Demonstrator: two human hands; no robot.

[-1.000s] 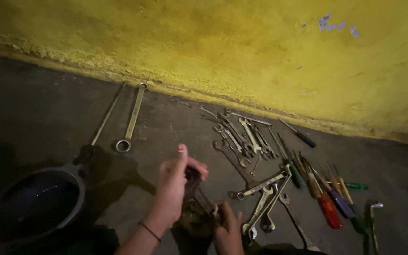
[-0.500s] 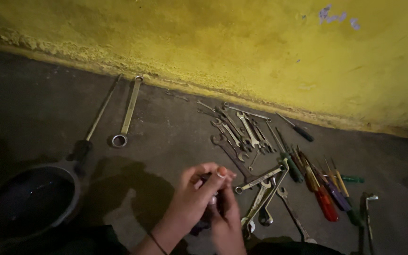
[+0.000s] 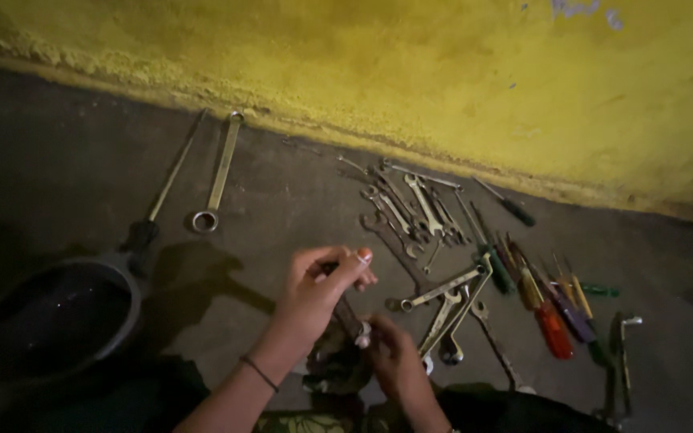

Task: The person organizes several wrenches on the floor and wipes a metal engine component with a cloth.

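Our left hand (image 3: 314,285) pinches top end of dark tool (image 3: 349,317), fingers closed on it. Our right hand (image 3: 391,353) grips its lower end over rag (image 3: 332,365). Tool held slanted above floor (image 3: 282,208), near our lap. Wrenches (image 3: 415,212) just right, screwdrivers (image 3: 551,305) beyond them. Long spanner (image 3: 218,172) and dark bowl (image 3: 50,317) lie left, by yellow wall (image 3: 403,72).

No packages, labels, signs or screens in view. Nearest thing to a mark: a few pale bluish paint smudges (image 3: 583,10) at the top edge of the yellow wall (image 3: 411,72), upper right, irregular blotches, too blurred to tell whether they are writing.
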